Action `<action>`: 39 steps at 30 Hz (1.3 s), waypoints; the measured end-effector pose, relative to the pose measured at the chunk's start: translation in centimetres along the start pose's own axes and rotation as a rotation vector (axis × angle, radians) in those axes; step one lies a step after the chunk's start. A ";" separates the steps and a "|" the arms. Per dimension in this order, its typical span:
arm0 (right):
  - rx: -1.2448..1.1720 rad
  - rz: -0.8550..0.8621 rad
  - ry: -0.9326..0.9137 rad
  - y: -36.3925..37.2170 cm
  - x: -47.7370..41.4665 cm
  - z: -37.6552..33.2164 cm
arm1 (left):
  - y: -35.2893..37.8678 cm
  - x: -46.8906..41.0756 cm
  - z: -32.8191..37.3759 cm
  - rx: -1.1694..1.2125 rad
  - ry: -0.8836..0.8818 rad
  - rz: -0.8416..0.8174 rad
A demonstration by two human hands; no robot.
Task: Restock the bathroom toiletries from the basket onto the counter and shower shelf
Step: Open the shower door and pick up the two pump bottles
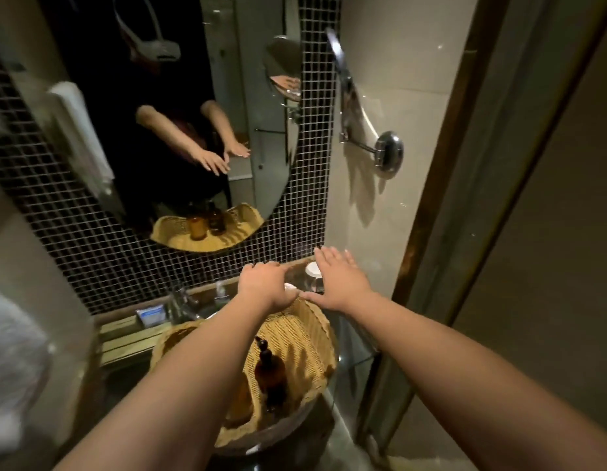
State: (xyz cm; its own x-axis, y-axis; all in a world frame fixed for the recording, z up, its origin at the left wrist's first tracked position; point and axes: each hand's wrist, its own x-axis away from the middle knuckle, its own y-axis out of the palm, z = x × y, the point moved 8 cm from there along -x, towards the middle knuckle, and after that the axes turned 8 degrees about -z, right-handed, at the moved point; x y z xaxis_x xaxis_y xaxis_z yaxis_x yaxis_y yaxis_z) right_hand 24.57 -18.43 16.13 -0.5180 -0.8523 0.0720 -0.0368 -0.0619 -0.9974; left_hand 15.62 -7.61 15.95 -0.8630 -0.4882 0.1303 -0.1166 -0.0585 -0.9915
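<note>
**Hands over the back of the surface, head view.**

Left hand (265,283): grip open and holding nothing. From above the fingers appear bent down past the knuckles, but the reflection in the wall mirror (159,130) shows them extended and spread. A small white object (290,287) shows just beside the thumb; whether the hand touches it cannot be told.

Right hand (341,282): grip open, palm down, fingers straight and slightly fanned. It is held above the right rear corner of the surface (295,270). Directly beside its thumb side stands a clear jar with a white lid (311,269), upright on the surface between the 2 hands. Contact between hand and jar cannot be told.

Wicker basket (302,338): set on a dark round basin (305,426), below and nearer than both hands, with the left forearm crossing over its left half. Inside it stands 1 amber pump bottle (272,370), upright near the middle. A 2nd amber bottle (241,399) is beside it, largely hidden by the forearm. The mirror's lower edge reflects the basket and both bottles.

Also visible are a chrome faucet (181,300) and a small blue-and-white box (152,316) at the left rear. A round swivel mirror (342,79) hangs on a chrome wall arm at the right.
</note>
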 end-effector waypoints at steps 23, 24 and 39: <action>-0.363 -0.684 -0.208 18.9 -2.9 -10.1 | 19.7 10.4 -13.5 0.320 -0.570 -0.413; -0.403 -0.687 -0.219 19.7 -2.7 -10.2 | 20.8 10.6 -13.4 0.357 -0.580 -0.428; -0.754 -0.476 -0.109 26.8 -2.4 -10.1 | 26.8 8.1 -8.8 1.149 -0.438 -0.177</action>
State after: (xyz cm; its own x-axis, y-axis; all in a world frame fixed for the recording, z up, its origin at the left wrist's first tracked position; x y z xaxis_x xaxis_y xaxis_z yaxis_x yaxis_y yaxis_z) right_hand 16.23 -12.82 -10.74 -0.2220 -0.8706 0.4391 -0.7981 -0.0965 -0.5947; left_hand 1.19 -5.51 -9.51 -0.6170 -0.6324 0.4684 0.4739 -0.7737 -0.4204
